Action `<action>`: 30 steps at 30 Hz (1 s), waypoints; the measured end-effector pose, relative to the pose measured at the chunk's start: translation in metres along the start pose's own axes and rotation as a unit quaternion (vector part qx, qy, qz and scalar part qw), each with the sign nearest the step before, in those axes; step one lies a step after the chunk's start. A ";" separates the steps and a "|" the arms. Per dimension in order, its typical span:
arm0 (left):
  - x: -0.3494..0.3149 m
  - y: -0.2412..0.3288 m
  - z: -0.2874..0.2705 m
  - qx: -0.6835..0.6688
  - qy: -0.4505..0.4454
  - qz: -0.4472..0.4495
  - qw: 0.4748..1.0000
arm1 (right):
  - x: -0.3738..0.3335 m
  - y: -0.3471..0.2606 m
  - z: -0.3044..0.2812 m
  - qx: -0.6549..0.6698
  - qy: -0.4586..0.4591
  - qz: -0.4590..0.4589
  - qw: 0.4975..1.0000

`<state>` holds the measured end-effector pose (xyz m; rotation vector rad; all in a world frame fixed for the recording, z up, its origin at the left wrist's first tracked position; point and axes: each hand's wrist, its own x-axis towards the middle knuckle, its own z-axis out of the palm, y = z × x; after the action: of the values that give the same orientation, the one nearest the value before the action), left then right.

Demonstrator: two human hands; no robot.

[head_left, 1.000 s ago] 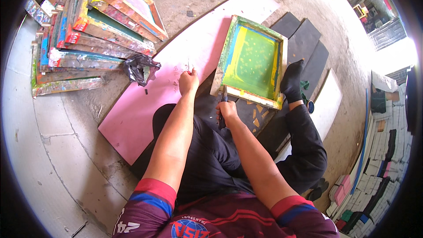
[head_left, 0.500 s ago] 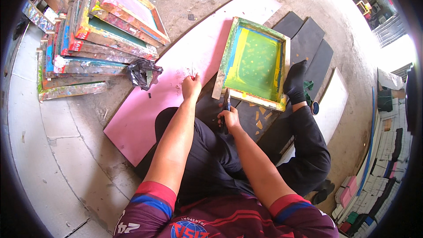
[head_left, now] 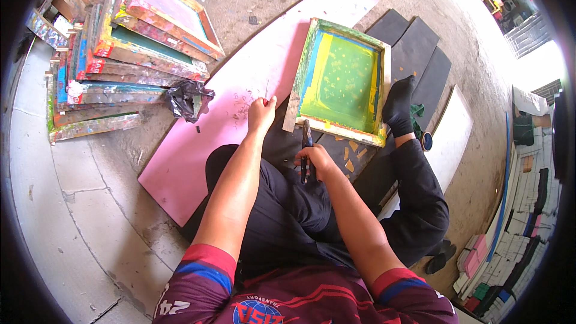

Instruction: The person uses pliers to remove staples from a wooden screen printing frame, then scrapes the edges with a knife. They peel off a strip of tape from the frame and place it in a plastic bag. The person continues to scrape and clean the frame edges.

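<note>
My left hand [head_left: 261, 115] is closed in a pinch over the pink board [head_left: 171, 171], on a thin rod-like thing with a red part; its kind is too small to tell. In my closed right hand [head_left: 319, 161] is a pair of dark pliers [head_left: 306, 137], jaws pointing away from me, above my lap. Just beyond the pliers lies a wooden screen-printing frame [head_left: 298, 99] with a green and yellow mesh [head_left: 344, 81]. Dark curly marks or bits [head_left: 241, 107] are on the pink board left of my left hand.
Paint-stained frames [head_left: 129, 72] are stacked at the left, beside a crumpled black plastic bag [head_left: 189, 101]. Black sheets [head_left: 429, 87] and brownish scraps [head_left: 349, 165] lie around the frame. My black-socked foot [head_left: 398, 108] rests by its right edge, near a small round container [head_left: 426, 141].
The view has shifted slightly. My right hand has turned a little with the pliers, and my left hand has moved slightly toward the frame, still pinching.
</note>
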<state>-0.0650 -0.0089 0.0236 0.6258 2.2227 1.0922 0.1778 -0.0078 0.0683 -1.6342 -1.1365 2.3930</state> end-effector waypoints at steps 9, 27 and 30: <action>-0.003 0.006 0.000 -0.006 -0.001 0.001 1.000 | 0.018 -0.015 0.005 -0.051 0.024 0.002 0.998; -0.007 0.022 0.001 0.012 -0.030 -0.006 0.999 | 0.047 0.020 0.023 -0.109 0.208 -0.067 0.970; -0.007 0.017 0.007 0.015 -0.026 -0.004 1.000 | 0.043 0.023 0.014 -0.017 0.138 -0.082 0.987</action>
<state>-0.0527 0.0003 0.0358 0.6508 2.1980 1.0290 0.1554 -0.0147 0.0234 -1.7389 -1.2107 1.9844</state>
